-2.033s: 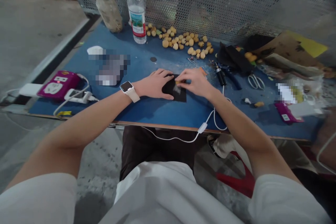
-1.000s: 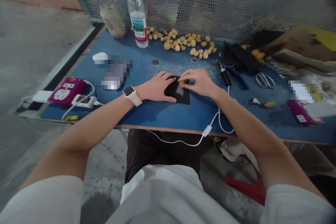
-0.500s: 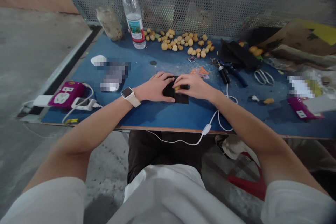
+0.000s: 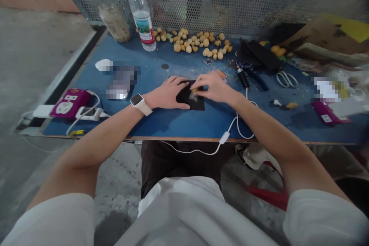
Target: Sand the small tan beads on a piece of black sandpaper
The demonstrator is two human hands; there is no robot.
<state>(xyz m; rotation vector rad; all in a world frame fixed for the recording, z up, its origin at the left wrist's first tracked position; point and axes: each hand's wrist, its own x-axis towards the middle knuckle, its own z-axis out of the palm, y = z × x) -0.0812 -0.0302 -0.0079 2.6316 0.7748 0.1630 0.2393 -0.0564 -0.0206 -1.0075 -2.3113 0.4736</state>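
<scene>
A small black sheet (image 4: 196,102) lies flat on the blue table (image 4: 178,121) in front of me. My left hand (image 4: 167,93), with a white watch on the wrist, rests on the sheet's left side with fingers stretched flat. My right hand (image 4: 212,87) is over the sheet's top right part, its fingers pinched on a small yellowish piece (image 4: 195,90) that touches the sheet. A pale smear marks the sheet below the piece.
Several yellowish beads (image 4: 198,43) lie at the back beside a water bottle (image 4: 140,11). A black tool (image 4: 242,77) and scissors (image 4: 285,79) lie to the right. A purple power strip (image 4: 69,103) sits left. A white cable (image 4: 227,135) hangs over the front edge. Wire mesh stands behind.
My right hand has slid the small piece back and forth a little over the sheet. My left hand has stayed flat on it. The camera shifted slightly.
</scene>
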